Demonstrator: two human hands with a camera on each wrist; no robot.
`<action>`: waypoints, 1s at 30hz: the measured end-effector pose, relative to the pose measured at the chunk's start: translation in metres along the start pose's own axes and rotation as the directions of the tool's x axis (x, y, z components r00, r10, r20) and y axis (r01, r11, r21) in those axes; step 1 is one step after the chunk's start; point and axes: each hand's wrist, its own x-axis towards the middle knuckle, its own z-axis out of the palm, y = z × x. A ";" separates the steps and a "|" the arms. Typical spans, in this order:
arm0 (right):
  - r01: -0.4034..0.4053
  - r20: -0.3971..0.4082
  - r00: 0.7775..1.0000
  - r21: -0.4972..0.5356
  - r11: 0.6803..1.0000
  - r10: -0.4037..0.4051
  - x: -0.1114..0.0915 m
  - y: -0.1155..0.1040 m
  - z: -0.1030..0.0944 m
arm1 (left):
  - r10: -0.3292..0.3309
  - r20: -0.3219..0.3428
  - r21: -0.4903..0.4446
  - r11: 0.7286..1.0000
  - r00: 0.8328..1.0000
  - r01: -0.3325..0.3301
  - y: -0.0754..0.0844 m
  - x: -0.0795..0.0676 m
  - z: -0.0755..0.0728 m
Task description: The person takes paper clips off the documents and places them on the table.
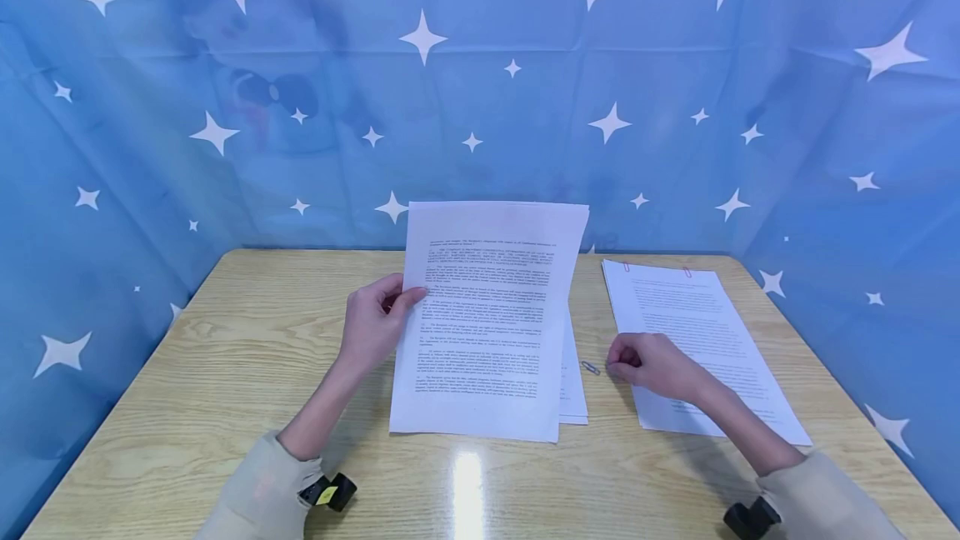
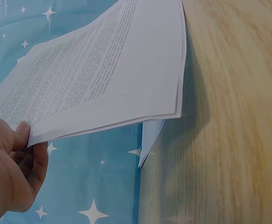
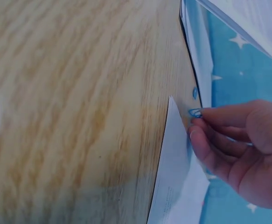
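Note:
My left hand (image 1: 377,315) pinches a few printed sheets (image 1: 480,323) at their left edge, thumb in front, and holds them raised and tilted. In the left wrist view the sheets (image 2: 98,88) show as a thin layered stack lifted off the wood. My right hand (image 1: 656,365) pinches a small blue paper clip (image 3: 194,112) between thumb and forefinger, close over the table beside the right-hand stack. Another blue paper clip (image 1: 591,367) lies on the table just left of those fingers.
At the right lies a stack of printed paper (image 1: 720,340) with two pink paper clips (image 1: 687,272) along its top edge. More sheets (image 1: 573,394) lie partly hidden behind the raised ones. A blue star-patterned curtain (image 1: 480,98) rises behind the wooden table (image 1: 247,340).

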 end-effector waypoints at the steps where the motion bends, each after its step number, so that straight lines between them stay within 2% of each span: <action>1: 0.001 0.008 1.000 0.004 1.000 -0.001 -0.001 0.000 0.000 | 0.002 0.001 0.000 1.000 1.000 -0.002 0.000 0.000 0.000; 8: 0.002 0.033 0.999 0.004 1.000 -0.002 -0.003 -0.003 0.000 | 0.008 0.003 0.000 1.000 1.000 -0.008 -0.001 0.000 0.000; 19: -0.032 0.006 0.999 0.012 0.999 0.032 -0.006 -0.002 -0.007 | 0.006 0.005 0.003 1.000 1.000 -0.006 -0.001 0.000 0.000; 24: -0.043 -0.017 0.999 0.018 0.999 0.043 -0.006 -0.002 -0.013 | 0.005 0.003 -0.007 1.000 1.000 -0.005 -0.001 0.000 0.000; 30: -0.029 -0.090 0.995 0.010 1.000 0.030 -0.004 -0.005 -0.022 | 0.009 0.001 -0.007 1.000 1.000 -0.009 -0.001 0.000 0.000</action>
